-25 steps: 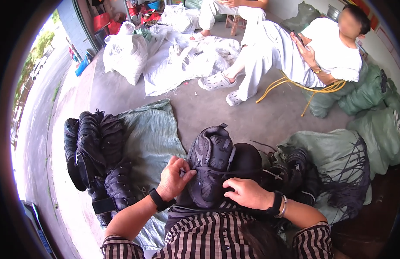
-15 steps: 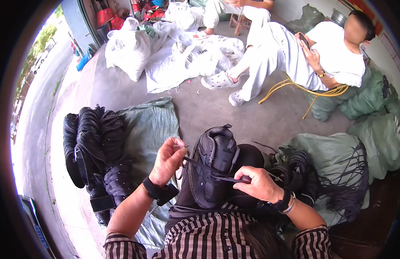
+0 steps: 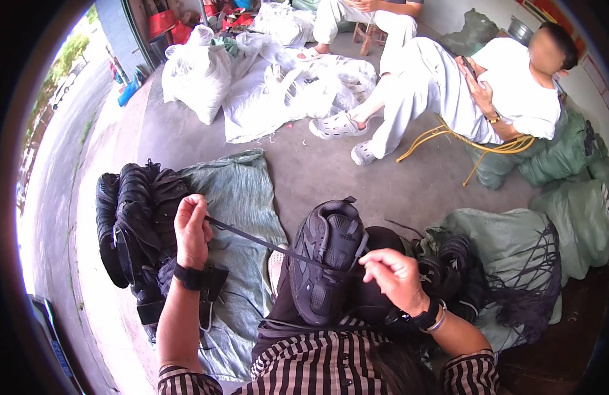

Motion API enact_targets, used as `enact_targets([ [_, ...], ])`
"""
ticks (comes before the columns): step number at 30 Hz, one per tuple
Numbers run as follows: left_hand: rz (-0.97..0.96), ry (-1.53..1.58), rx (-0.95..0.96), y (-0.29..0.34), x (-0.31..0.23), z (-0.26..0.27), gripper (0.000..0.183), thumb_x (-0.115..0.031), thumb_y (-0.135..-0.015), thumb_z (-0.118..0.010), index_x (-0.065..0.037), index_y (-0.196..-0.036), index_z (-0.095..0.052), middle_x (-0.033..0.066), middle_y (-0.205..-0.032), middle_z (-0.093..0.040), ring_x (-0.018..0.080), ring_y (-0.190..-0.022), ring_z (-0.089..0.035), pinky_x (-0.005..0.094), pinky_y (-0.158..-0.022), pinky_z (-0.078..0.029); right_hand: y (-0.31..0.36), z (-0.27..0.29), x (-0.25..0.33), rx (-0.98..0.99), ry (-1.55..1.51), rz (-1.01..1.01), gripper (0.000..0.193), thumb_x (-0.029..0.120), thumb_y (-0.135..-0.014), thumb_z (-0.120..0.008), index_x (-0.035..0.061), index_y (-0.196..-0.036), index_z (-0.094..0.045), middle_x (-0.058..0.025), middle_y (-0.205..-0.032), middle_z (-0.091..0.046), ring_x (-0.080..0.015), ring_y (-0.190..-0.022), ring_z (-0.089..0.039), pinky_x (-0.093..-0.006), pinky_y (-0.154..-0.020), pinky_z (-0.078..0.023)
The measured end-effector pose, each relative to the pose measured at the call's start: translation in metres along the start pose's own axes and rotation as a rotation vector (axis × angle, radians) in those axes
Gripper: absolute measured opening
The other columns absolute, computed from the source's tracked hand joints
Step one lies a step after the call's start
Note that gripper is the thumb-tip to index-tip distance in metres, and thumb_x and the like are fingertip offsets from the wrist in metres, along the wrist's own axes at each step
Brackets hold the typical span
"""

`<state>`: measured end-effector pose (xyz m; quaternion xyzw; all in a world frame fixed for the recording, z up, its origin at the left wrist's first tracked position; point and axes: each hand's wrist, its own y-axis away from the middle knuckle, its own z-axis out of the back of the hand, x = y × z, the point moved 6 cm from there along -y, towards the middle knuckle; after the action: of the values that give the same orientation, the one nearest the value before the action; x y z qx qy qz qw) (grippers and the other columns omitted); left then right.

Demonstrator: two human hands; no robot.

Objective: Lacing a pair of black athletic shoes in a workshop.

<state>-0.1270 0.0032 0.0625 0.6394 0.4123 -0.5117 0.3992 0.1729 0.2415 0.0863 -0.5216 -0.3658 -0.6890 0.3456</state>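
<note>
a dark shoe [image 3: 319, 282] lies on the lap [image 3: 357, 301], lace [image 3: 252, 237] taut.

Grey-black sneaker [image 3: 323, 270]: underside hidden from us. Lace [image 3: 252, 238]: we lose sight of it inside the left hand [image 3: 192, 232]; whether the right hand [image 3: 393, 275] pinches it, we cannot tell. Back sitter [image 3: 332, 16]: head cut off by the upper edge. Phone [image 3: 469, 65]: screen unreadable. Dark object [image 3: 51, 332], lower left: cut by the fisheye rim, kind unclear.

Hands [image 3: 194, 232] now farther apart, more lace [image 3: 252, 237] left of shoe [image 3: 327, 250]
</note>
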Motion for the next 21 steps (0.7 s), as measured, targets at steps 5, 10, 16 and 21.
enact_targets([
  [5, -0.043, -0.075, 0.054, 0.005, -0.006, -0.007, 0.005, -0.018, -0.094, -0.056, -0.013, -0.095, -0.055, -0.0085, -0.068, -0.043, -0.0021, -0.044, -0.03, 0.0159, -0.037, -0.022, 0.003, -0.006, -0.008, 0.112, 0.412, 0.218, 0.012, 0.011, -0.084, -0.067, 0.0007, -0.089, -0.062, -0.0049, -0.068, -0.059, -0.009, -0.062, -0.057, -0.0247, -0.057, -0.045],
  [10, -0.129, -0.285, 0.055, 0.004, 0.012, 0.009, 0.008, -0.017, -0.094, -0.055, -0.008, -0.095, -0.055, -0.0081, -0.067, -0.043, 0.0008, -0.051, -0.036, 0.0177, -0.045, -0.028, 0.017, 0.026, -0.034, 0.235, 0.092, -0.165, 0.012, 0.012, -0.086, -0.065, 0.0005, -0.081, -0.066, 0.0019, -0.065, -0.06, -0.0017, -0.054, -0.046, -0.0201, -0.048, -0.036],
  [16, 0.028, -0.536, 0.135, 0.012, 0.068, 0.029, 0.034, -0.003, -0.091, -0.047, -0.002, -0.125, -0.049, 0.0033, -0.08, -0.066, 0.007, -0.065, -0.055, 0.0212, -0.064, -0.045, 0.029, 0.114, -0.083, -0.249, 0.152, -0.188, 0.016, 0.004, -0.088, -0.056, 0.0002, -0.101, -0.064, -0.0092, -0.078, -0.07, -0.0122, -0.06, -0.061, -0.0246, -0.055, -0.047],
  [21, 0.125, -0.239, 0.296, 0.031, 0.067, -0.014, 0.037, -0.007, -0.093, -0.052, 0.001, -0.129, -0.045, 0.0111, -0.099, -0.067, 0.0108, -0.082, -0.061, 0.0234, -0.076, -0.047, 0.005, 0.065, -0.021, -0.212, 0.396, 0.088, 0.035, 0.002, -0.089, -0.053, 0.0078, -0.123, -0.051, -0.0113, -0.081, -0.069, -0.0204, -0.069, -0.067, -0.0303, -0.063, -0.051],
])
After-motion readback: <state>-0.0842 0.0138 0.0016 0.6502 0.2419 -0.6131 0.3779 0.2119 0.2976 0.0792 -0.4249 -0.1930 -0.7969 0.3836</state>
